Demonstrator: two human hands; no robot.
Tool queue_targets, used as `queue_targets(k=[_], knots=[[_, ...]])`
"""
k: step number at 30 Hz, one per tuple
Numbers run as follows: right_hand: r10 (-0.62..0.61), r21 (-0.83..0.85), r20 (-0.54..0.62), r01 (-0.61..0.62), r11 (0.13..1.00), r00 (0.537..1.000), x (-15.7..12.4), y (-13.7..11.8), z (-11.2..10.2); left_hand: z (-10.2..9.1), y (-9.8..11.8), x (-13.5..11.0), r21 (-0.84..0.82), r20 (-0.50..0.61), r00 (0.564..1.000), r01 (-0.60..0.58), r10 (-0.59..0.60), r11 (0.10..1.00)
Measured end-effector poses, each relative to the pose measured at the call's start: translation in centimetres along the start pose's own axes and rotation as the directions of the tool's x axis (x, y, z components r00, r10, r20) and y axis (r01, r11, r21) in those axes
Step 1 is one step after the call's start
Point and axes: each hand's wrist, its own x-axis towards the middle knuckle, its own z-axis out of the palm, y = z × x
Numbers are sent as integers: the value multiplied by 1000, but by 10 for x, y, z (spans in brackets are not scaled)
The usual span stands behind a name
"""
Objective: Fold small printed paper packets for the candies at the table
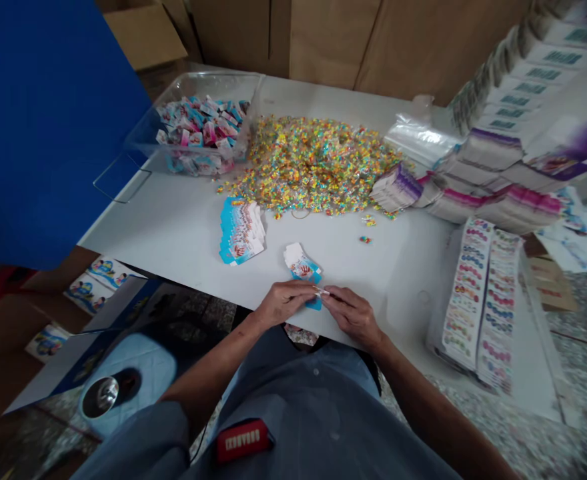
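Observation:
My left hand [284, 303] and my right hand [352, 317] meet at the near edge of the white table [173, 223]. Their fingertips pinch a small whitish piece [321, 292]. A blue-and-white printed paper carton [302, 267] lies under and beyond the fingers, and the hands hide its middle. I cannot tell whether the carton is fully held or partly resting on the table. Farther up, a fanned stack of similar blue-and-white cartons [241, 231] lies left of my hands.
A large heap of small multicoloured packets [313, 167] covers the table's middle. A transparent plastic bin [198, 127] holds printed packs. Stacked flat cartons [493, 173] and printed sheets [481, 300] fill the right. A blue panel [38, 127] rises at left.

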Motion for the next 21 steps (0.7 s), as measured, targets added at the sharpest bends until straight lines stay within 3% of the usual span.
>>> queue_targets(k=[5, 8, 9, 10, 11, 12, 13, 14, 15, 16, 18, 20, 21], knots=[[51, 66, 17, -52, 996, 999, 7, -9, -1, 1, 2, -3, 19, -2, 999, -34, 34, 999], [233, 150, -94, -218, 964, 968, 15, -17, -12, 0, 8, -1, 119, -142, 990, 15, 2, 993], [337, 224, -199, -292, 930, 920, 18, -17, -17, -2, 10, 1, 187, -228, 973, 78, -34, 979], [451, 333, -313, -348, 876, 836, 20, -16, -22, -3, 13, 5, 267, -314, 946, 169, -80, 949], [565, 461, -404, -373, 805, 719, 22, -13, -27, -5, 15, 9, 349, -385, 914, 272, -127, 897], [664, 580, -450, -370, 726, 597, 23, -9, -31, -7, 17, 15, 427, -432, 886, 365, -168, 827], [737, 666, -450, -360, 653, 504, 25, -5, -33, -8, 19, 20, 497, -451, 869, 436, -206, 751], [781, 707, -422, -371, 602, 461, 27, -2, -34, -9, 20, 25, 557, -443, 863, 476, -241, 681], [797, 701, -382, -415, 580, 468, 29, 2, -34, -10, 20, 29, 607, -418, 867, 488, -270, 627], [784, 647, -351, -473, 598, 511, 33, 5, -33, -10, 20, 33, 648, -386, 875, 482, -292, 590], [683, 431, -297, -544, 720, 668, 46, 11, -28, -9, 18, 36, 699, -329, 891, 453, -313, 554], [507, 172, -189, -480, 860, 841, 68, 20, -22, -8, 16, 35, 716, -300, 901, 430, -314, 550], [413, 69, -108, -408, 910, 904, 81, 27, -20, -7, 16, 33, 718, -292, 905, 422, -310, 554]])
